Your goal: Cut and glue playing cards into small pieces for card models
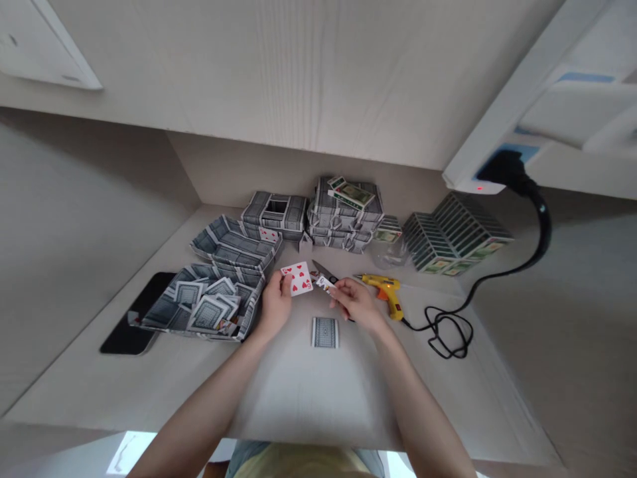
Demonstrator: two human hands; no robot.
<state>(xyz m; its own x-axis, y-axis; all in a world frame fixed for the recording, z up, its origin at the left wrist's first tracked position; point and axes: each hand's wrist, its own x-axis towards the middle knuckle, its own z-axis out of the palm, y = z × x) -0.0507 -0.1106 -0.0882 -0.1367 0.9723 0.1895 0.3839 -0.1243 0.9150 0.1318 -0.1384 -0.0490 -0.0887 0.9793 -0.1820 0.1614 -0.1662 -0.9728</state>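
Face up in my left hand (277, 299) is a playing card with red hearts (300, 280), pinched at its left edge. Close on its right, my right hand (352, 300) pinches a small piece of card (324, 283) between thumb and fingers. A patterned card back (325, 332) lies on the desk below both hands. Behind my right hand lie scissors (324, 271), partly covered. To the right of that hand rests a yellow glue gun (387, 293) with its cable. Loose cards (209, 312) fill an open box made of cards (166, 315) left of my left hand.
A black phone (128, 334) lies partly under the open box. Boxes built of cards (343, 216) stand along the back, with a card pack (351, 194) on top. Stacked card packs (450, 232) stand at right, near a black cable (545, 232). A shelf (298, 79) hangs over the desk.
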